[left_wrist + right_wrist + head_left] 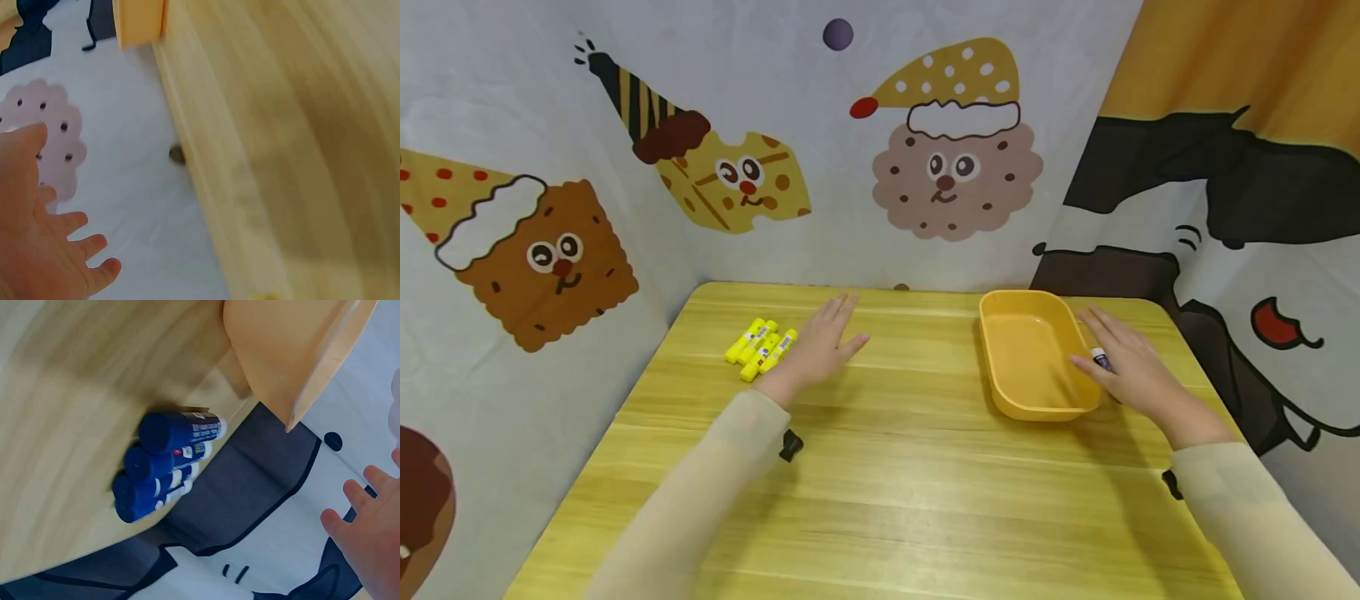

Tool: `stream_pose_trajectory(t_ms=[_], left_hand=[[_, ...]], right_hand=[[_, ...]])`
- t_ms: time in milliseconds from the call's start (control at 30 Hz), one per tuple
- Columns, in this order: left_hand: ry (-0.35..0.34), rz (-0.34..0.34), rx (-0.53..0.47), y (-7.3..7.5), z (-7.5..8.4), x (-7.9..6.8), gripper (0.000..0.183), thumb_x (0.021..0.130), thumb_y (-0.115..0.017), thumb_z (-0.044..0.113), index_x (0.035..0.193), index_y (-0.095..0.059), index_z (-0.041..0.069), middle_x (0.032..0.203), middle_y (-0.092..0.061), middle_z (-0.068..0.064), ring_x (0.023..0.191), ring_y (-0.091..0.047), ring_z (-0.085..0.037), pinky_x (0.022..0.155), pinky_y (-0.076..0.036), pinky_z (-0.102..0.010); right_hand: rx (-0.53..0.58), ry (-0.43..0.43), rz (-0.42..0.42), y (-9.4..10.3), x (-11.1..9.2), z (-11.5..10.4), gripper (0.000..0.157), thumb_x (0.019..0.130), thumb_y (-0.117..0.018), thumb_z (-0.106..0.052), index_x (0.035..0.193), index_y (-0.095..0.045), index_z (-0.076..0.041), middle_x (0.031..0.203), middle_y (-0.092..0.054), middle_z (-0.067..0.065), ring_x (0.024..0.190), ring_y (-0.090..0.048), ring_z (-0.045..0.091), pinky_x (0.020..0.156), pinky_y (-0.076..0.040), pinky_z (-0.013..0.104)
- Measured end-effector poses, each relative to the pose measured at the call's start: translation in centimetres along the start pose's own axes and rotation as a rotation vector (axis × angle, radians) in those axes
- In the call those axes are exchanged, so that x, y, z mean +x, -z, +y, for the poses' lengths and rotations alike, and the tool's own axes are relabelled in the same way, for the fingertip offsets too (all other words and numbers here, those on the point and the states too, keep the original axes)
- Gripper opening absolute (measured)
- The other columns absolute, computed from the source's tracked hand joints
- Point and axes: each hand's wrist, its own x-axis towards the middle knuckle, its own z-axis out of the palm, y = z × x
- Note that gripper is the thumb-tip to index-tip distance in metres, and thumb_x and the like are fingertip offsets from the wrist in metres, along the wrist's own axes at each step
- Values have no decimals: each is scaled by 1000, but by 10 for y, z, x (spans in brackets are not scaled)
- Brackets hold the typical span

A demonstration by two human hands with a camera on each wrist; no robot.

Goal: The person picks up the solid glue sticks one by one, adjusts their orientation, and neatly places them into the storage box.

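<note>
My left hand [816,346] is held over the table's far left part with its fingers straight and thumb spread, holding nothing. Just left of it lie several yellow glue sticks [760,346] in a slanted cluster, partly covered by the hand. My right hand [1131,367] hovers by the right side of the yellow-orange plastic basin [1033,412], its fingers extended and nothing in its grasp. In the right wrist view, several blue glue sticks [165,465] with white ends lie side by side near the table edge; the hand mostly hides them in the head view.
The wooden table [895,500] backs onto a white curtain [835,225] printed with cartoon biscuits and cheese. Another printed curtain hangs along the right side. The basin stands near the table's far right corner. A black strap piece [791,446] shows by the left sleeve.
</note>
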Motion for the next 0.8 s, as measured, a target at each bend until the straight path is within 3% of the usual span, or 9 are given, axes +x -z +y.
stream_pose_trajectory(t_ms=[133,367,467,633,800], left_hand=[[-10,-5,-92,-23,18,11,73,97,-36,54,154,-5,20,159,-11,-8,145,-14,-29,117,-15,-49],[40,-61,-442,-58,52,25,71,97,-41,49,153,-9,20,158,-15,-8,145,-14,-25,116,-19,-45],[63,-56,-537,-69,66,30,69,97,-43,48,153,-12,20,158,-17,-5,144,-18,-24,116,-22,-44],[110,-52,-673,-85,90,40,65,98,-47,39,152,-18,16,153,-27,-7,135,-34,-31,107,-37,-44],[195,-51,-818,-100,114,49,62,99,-49,34,151,-24,12,146,-37,-12,125,-44,-30,96,-47,-41]], right_hand=[[38,-61,-12,-4,-5,7,80,94,-50,-49,154,-8,-16,158,-5,16,140,-11,47,109,-10,66],[136,-119,-4,-9,-9,14,80,95,-52,-43,153,-7,-9,157,-5,21,141,-3,47,108,-6,68],[186,-125,3,-11,-11,16,78,97,-51,-39,152,-8,-7,155,-7,26,140,-2,50,107,-6,69],[249,-168,-18,-17,-13,18,77,98,-47,-40,152,-6,-3,152,-8,32,137,-6,53,104,-10,71],[277,-247,-82,-21,-14,22,79,99,-42,-44,150,-3,3,147,-13,38,129,-23,57,100,-23,70]])
